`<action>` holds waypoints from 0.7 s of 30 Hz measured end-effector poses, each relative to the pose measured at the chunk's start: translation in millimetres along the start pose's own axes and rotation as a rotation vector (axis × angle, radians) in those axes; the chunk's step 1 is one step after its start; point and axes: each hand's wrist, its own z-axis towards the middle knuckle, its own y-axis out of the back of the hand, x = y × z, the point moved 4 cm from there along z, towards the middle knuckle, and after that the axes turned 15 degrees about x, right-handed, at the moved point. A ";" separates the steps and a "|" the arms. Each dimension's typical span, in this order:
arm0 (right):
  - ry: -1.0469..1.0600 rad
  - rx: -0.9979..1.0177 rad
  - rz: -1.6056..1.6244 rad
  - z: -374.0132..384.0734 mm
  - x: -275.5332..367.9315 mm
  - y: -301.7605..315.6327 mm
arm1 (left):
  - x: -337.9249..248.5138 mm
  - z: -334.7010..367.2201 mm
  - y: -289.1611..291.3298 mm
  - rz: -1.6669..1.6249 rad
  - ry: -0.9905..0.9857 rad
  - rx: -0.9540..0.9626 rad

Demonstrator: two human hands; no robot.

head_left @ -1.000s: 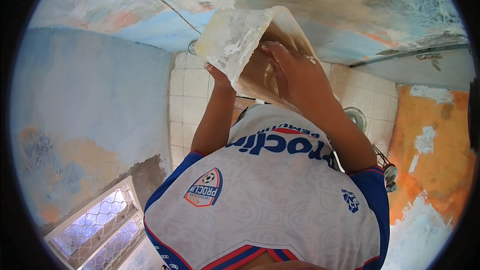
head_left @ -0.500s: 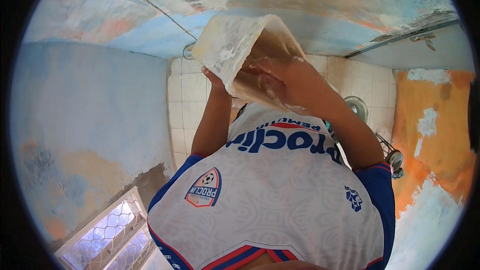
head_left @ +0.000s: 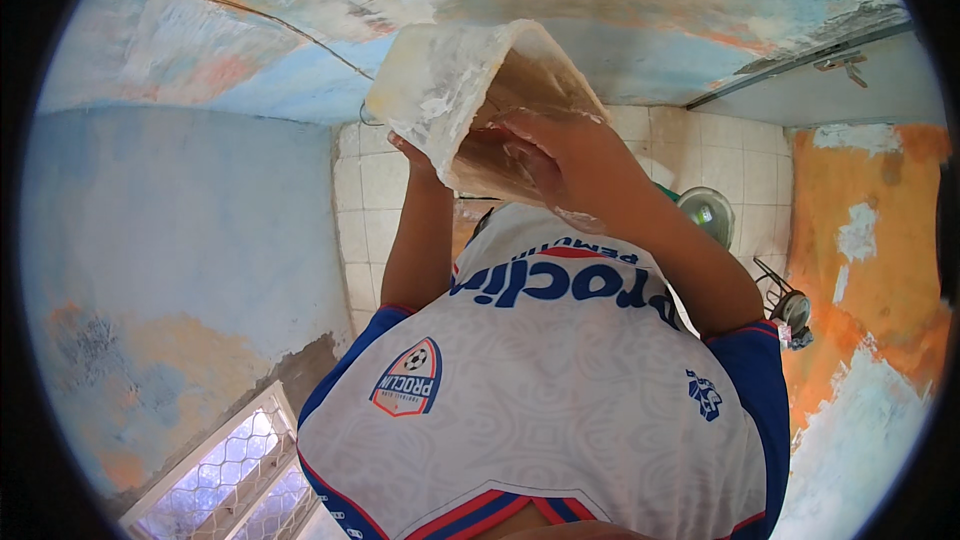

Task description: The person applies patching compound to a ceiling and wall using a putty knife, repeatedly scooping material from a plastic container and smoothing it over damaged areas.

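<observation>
The squarish, whitish container (head_left: 440, 65) is in the upper middle of the frame, tilted so that its mouth faces right and down, held above the person's white shirt (head_left: 540, 370). Its outside is smeared with white residue, and its inner wall looks brownish. The left hand (head_left: 415, 153) grasps it from below and the left, most of that hand being hidden behind it. The right hand (head_left: 550, 155) is inside the mouth with its fingers bent and white residue along its edge; whether they grip anything, I cannot tell.

The work inside the container seems under way rather than finished, since the hand is in it. White residue remains on the rim and the outer side; how much material lies inside is hidden. Beyond, the wall across the top of the frame (head_left: 560, 0) is patchy and the orange wall at the right (head_left: 870, 220) carries pale patches; neither looks evenly finished.

Compared with half a second ago, the container sits slightly further left and higher, with the left hand still supporting it. The right hand stays inside, also shifted a little left. More of the round vessel (head_left: 708, 215) right of centre now shows.
</observation>
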 end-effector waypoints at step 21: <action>0.157 -0.930 1.445 -163.4 -262.9 174.1 | 127.5 117.5 -121.8 -0.149 0.173 -0.020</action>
